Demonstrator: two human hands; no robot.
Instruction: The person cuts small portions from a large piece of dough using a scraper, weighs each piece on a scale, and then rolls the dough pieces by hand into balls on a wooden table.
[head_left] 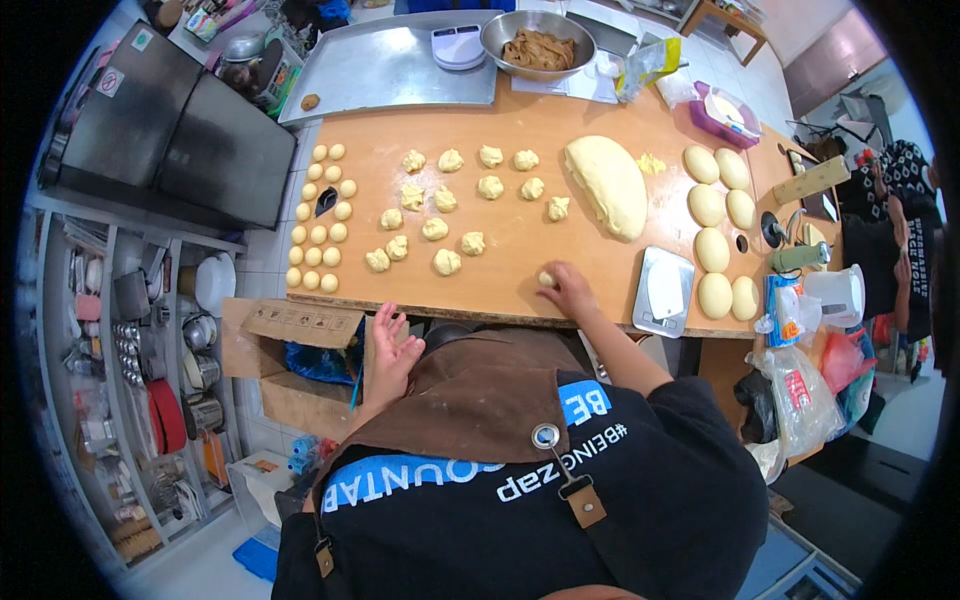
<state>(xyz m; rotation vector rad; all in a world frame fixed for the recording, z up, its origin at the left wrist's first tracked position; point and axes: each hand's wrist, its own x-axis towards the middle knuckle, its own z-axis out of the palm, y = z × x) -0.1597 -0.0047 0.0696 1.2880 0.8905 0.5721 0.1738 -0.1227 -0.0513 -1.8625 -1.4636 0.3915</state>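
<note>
With right grip (570, 292) narrow, holding small dough piece (546, 279) at fingertips near front edge of tabletop (500, 292), right of middle. With left grip (393, 352) wide, fingers spread, just off front edge, left of middle. Along left edge: smooth dough balls (319, 235). Across middle: rough dough lumps (435, 229). Right of those: big dough slab (606, 187). By front edge, further right: scale (663, 292), just beside large dough rounds (714, 295).

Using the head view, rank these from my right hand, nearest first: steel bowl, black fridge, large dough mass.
Nearest first from the right hand:
1. Large dough mass: ahead and slightly right, on the table.
2. Steel bowl: straight ahead, at the table's far end.
3. Black fridge: far left, beyond the table.
</note>
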